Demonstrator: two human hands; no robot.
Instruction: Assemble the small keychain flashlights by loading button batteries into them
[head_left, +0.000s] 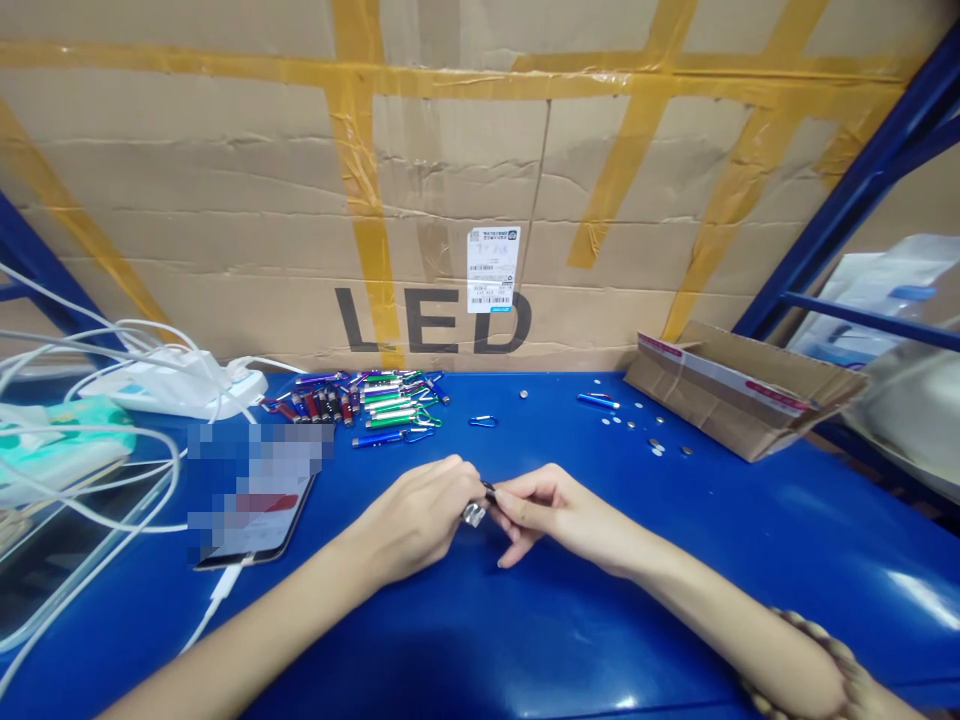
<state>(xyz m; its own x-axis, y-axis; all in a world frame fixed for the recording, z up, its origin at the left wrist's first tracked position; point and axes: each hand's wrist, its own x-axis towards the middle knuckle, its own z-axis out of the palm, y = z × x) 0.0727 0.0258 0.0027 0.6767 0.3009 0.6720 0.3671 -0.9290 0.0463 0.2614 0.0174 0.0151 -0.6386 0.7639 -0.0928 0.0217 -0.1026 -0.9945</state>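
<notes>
Over the middle of the blue table, my left hand (427, 510) and my right hand (551, 510) meet. Between their fingers is a small dark piece with a shiny silver end (473, 514); what it is cannot be made out fully. The left fingers are curled round the silver part, and the right thumb and forefinger pinch the dark part. Behind the hands lies a blue carabiner clip (484, 421). To its left is a pile of small metallic tubes with clips (390, 405) in green, blue, purple and red.
A phone (262, 500) with a white cable lies on the blue table (480, 640) at left, near a power strip (172, 385). Small silver discs (656, 443) and a blue tube (598, 401) lie by an open cardboard box (720, 390). A large carton (262, 200) stands behind.
</notes>
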